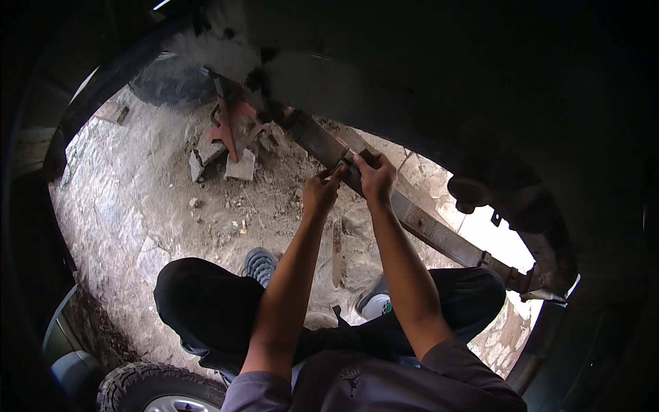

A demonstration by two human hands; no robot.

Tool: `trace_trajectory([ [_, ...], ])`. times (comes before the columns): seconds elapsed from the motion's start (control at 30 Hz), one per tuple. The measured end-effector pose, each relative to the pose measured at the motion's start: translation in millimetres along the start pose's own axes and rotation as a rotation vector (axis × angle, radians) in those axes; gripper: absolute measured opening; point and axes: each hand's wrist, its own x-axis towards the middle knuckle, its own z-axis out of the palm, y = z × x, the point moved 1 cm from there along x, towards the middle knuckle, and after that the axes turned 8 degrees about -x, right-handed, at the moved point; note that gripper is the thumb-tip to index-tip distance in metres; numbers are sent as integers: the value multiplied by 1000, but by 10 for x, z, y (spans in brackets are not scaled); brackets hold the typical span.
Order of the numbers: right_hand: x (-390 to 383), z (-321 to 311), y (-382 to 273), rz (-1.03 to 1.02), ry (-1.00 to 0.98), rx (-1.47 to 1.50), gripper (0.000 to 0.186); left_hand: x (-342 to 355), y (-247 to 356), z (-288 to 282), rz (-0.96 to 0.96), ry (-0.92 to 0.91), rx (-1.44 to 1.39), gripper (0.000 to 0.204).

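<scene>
Touching the metal bar (427,228) with our left hand (320,195) and right hand (377,180), fingers (336,178) bent; we cannot tell whether they clamp anything.

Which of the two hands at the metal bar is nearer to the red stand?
The left hand; the right hand is farther right along the metal bar, away from the red stand.

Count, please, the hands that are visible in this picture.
2: the left hand and the right hand, close together at the long metal bar. The dark areas could hide others, but none shows.
</scene>
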Motion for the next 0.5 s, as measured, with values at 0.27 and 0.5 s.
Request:
trace_trajectory([
  [0.27, 4, -39, -70, -89, 54, -37, 24, 27, -7, 19, 22, -21, -23, 60],
  [0.5, 111, -44, -153, 41, 29, 65, 24, -5, -16, 17, -3, -20, 35, 59],
])
